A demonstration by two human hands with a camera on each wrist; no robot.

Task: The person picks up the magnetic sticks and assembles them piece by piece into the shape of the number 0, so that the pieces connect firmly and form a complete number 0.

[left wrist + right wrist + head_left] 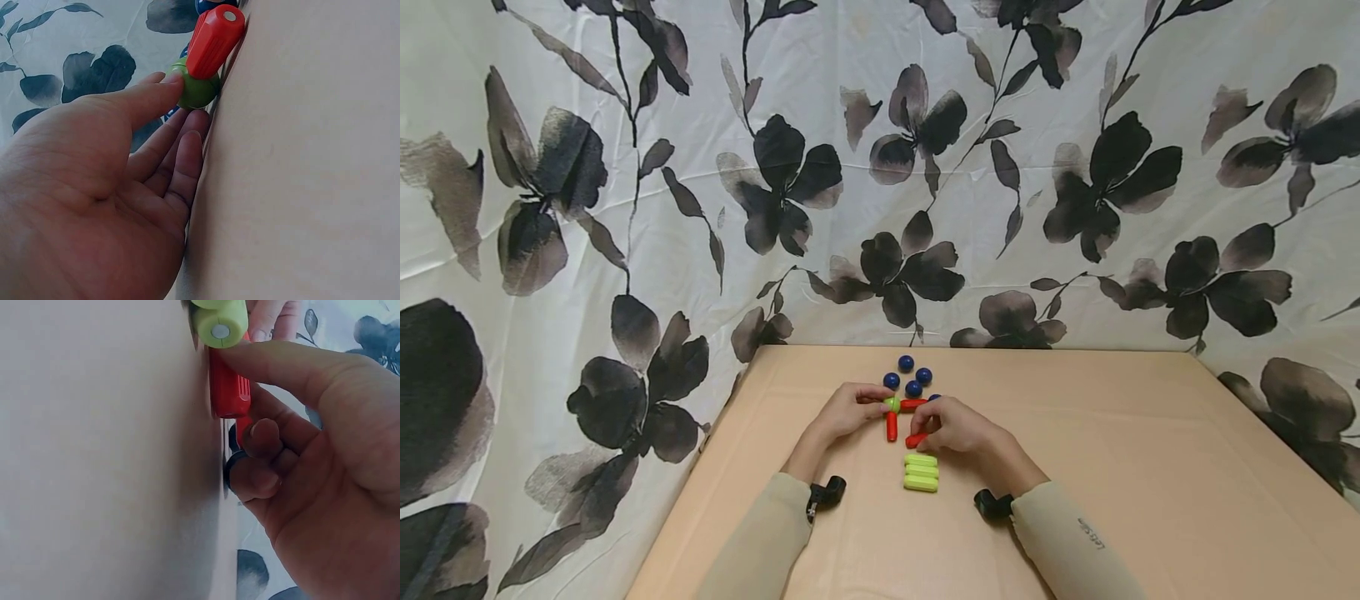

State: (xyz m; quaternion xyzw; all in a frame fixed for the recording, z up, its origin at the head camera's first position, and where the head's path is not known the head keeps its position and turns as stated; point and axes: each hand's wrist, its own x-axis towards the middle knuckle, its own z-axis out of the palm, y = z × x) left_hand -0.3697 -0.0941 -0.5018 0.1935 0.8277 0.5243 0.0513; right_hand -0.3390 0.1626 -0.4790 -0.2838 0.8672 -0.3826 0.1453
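Floral-print white cloth [842, 192] behind a smooth tan surface [1150, 467], 2 hands at work on small parts

Near the far edge, the left hand [847, 414] has its grip closed on a glossy green ball [892, 406], pinched between thumb and fingers. From that ball 1 ribbed red rod [912, 405] extends right and 1 short red rod [892, 427] extends near. Just right of the short one, the right hand [958, 427] pinches a loose red rod [915, 441], its grip narrowed to the rod's thickness; whether this rod touches the surface, I cannot tell.

On the far side sit 5 shiny dark-blue balls [913, 389], 1 partly hidden by the right hand. Nearer lies a row of lime-green rods [921, 482], side by side. Beige sleeves [1071, 533] cover both forearms, with a black wrist device [827, 493] at each cuff.
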